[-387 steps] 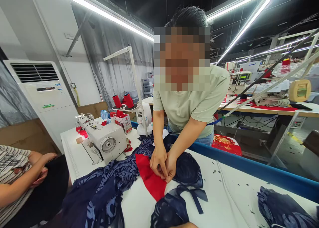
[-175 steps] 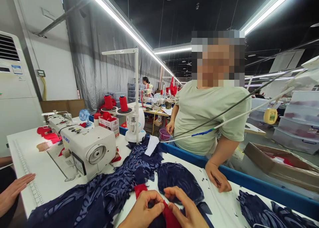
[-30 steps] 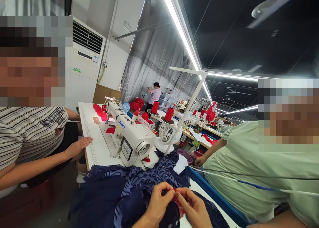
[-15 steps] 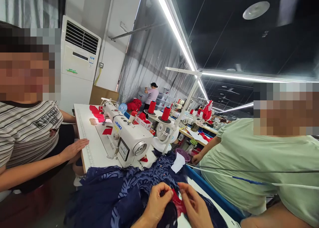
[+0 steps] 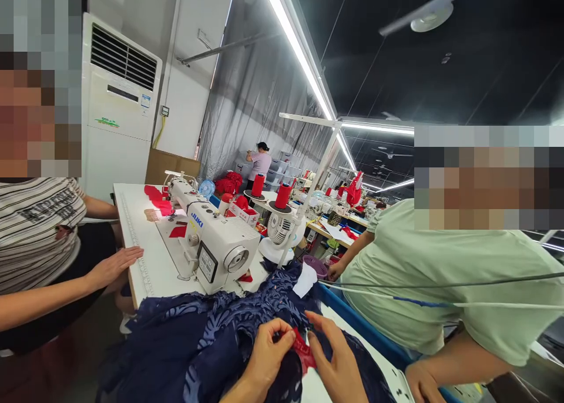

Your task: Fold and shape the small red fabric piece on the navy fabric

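My left hand (image 5: pixel 268 353) is closed, its thumb and forefinger pinching a small piece of red lace-like fabric (image 5: pixel 302 350). My right hand (image 5: pixel 333 356) is just to the right, with its forefinger stretched out and a gap between it and the thumb. The thumb is at the fabric's right edge; the hand's lower fingers are partly hidden. Below and around both hands spreads a heap of dark navy fabric (image 5: pixel 176 338) with a lighter blue leaf pattern. A scrap of white material (image 5: pixel 305 280) lies on its far side.
A white sewing machine (image 5: pixel 220 235) stands on a table (image 5: pixel 132 227) beyond the navy heap. Red thread cones (image 5: pixel 282 196) and a white fan (image 5: pixel 279 229) are behind it. A co-worker in a striped shirt (image 5: pixel 39 221) sits left, another in light green (image 5: pixel 423 274) right.
The view has shifted, so most things sit further left. My right forefinger has lifted away from the thumb. The left hand keeps its pinch on the red fabric.
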Demonstrator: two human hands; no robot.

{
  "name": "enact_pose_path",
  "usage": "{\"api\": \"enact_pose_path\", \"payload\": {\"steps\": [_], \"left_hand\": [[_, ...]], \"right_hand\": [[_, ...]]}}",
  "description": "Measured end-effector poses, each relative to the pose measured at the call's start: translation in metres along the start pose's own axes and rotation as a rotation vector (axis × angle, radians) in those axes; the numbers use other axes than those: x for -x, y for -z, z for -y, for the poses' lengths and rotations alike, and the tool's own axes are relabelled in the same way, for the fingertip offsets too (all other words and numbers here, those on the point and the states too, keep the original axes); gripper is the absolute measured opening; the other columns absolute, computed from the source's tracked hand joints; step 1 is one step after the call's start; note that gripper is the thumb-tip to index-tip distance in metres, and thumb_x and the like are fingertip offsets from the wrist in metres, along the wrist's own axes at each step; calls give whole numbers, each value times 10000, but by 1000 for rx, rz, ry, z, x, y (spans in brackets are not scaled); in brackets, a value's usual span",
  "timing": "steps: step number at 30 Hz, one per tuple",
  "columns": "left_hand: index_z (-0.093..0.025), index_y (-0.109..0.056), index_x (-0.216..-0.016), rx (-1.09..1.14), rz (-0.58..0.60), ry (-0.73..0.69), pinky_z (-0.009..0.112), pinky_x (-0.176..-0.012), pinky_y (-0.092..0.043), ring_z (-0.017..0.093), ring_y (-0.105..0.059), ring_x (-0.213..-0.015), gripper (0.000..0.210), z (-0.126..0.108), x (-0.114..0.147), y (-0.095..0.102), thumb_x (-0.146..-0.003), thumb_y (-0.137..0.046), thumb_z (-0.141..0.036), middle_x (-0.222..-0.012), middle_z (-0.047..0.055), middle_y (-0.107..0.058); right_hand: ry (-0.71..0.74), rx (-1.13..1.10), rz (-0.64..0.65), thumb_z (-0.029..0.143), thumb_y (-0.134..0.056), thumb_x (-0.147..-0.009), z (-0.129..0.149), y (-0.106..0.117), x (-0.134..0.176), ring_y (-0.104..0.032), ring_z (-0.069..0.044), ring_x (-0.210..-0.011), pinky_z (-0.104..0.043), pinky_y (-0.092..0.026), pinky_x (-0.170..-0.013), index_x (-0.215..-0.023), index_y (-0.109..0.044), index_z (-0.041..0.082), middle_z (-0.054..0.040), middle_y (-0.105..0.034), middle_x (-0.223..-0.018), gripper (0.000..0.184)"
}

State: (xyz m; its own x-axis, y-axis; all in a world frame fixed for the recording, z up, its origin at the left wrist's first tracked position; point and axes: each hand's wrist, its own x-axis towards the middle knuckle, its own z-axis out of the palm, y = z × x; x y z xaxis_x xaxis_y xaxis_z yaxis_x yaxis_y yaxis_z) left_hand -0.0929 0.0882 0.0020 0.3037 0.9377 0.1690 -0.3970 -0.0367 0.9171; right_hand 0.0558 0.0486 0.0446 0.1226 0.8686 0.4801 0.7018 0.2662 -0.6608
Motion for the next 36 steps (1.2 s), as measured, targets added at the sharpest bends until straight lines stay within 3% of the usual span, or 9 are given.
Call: {"api": "enact_pose_path", "payload": {"steps": [3,7,12,28,36], "left_hand": [[-159,-580,-700,-24,3,-12,273,-684,-356,141,-455,-674,361,2,-1,-1,-757,-652,-508,-676,-12,-537],[-155,-598,-705,-61,5,-22,279,-700,-367,151,-474,-695,348,5,-3,-1,-764,-648,-494,-694,0,-559],[-151,-605,-713,-86,3,-26,278,-698,-376,155,-484,-703,337,7,-3,-1,-778,-638,-480,-702,5,-567],[-155,-648,-745,-106,41,-15,285,-715,-409,174,-554,-721,337,18,-4,-5,-748,-700,-488,-729,24,-635],[-146,-638,-730,-88,37,-1,298,-730,-404,173,-534,-729,279,23,-3,-5,-753,-677,-422,-727,30,-627]], "right_hand": [[-182,-165,96,593,-668,-762,-3,-8,-2,-631,-327,-974,-448,-485,-886,-1016,-739,206,-112,-712,-1013,468],[-192,-239,197,654,-666,-772,-2,-9,-4,-646,-271,-797,-351,-507,-700,-856,-738,183,-74,-702,-813,484],[-217,-312,232,704,-662,-766,0,-11,-3,-599,-217,-694,-298,-450,-603,-826,-715,162,-57,-670,-748,548],[-257,-413,163,753,-678,-739,-15,-13,2,-537,-177,-607,-285,-419,-566,-762,-673,165,-24,-609,-676,588],[-259,-466,250,713,-727,-734,-11,3,7,-633,-251,-822,-343,-487,-749,-930,-722,158,-95,-714,-879,589]]}}
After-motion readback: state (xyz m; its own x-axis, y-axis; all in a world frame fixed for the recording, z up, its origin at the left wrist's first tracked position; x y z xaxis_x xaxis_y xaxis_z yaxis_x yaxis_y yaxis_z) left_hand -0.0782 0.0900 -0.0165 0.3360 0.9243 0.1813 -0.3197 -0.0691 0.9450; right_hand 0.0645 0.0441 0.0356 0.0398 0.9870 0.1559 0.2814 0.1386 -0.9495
